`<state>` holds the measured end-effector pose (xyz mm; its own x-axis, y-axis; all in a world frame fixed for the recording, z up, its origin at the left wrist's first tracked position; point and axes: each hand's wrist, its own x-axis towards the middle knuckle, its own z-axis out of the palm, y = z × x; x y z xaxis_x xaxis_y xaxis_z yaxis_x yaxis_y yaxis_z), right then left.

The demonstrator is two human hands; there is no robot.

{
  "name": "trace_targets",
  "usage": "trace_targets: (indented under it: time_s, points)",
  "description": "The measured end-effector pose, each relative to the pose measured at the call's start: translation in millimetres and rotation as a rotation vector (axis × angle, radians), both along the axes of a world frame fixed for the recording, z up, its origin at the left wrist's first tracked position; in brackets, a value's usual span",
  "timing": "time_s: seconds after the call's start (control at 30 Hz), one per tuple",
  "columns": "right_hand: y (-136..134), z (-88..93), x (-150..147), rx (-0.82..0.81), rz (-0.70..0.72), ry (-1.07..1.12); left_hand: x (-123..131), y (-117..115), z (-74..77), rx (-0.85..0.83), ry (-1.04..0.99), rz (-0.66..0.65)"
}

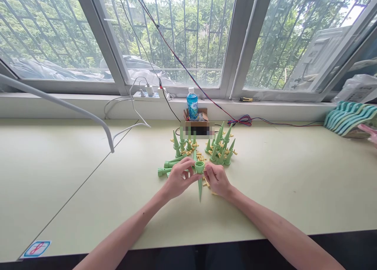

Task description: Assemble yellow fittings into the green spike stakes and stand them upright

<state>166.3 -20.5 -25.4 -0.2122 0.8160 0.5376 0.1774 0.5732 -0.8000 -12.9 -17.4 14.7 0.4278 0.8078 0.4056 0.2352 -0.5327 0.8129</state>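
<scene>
My left hand [182,177] holds a green plant watering spike [199,167] by its cup-shaped top, between thumb and fingers. The open cup faces me and the pointed end hangs down over the table. Pressed up to the cup's right side is my right hand [217,179], its fingers closed in a pinch; what lies inside them is hidden. Small yellow valves [206,183] lie scattered beneath and behind my hands. To the left, several loose green spikes [169,164] rest on their sides, partly covered by my left hand.
Green spikes with yellow valves stand point up in a left group [176,143] and a right group [221,148]. Behind them sits a small cardboard box [196,123] with a blue bottle [192,105]. A white cable arm [88,114] crosses the left side; teal hangers [341,118] lie far right.
</scene>
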Motion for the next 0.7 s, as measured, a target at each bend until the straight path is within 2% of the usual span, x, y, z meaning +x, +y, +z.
trace_targets:
  time_s: [0.3, 0.7]
  points:
    - [-2.4, 5.2, -1.1, -0.002, -0.031, -0.054, -2.4, 2.2, -6.5, 0.268, 0.063, -0.02]
    - [-5.1, 7.1, -2.9, -0.022, -0.02, -0.09, -6.9, 3.9, -14.8, 0.467, 0.113, -0.029]
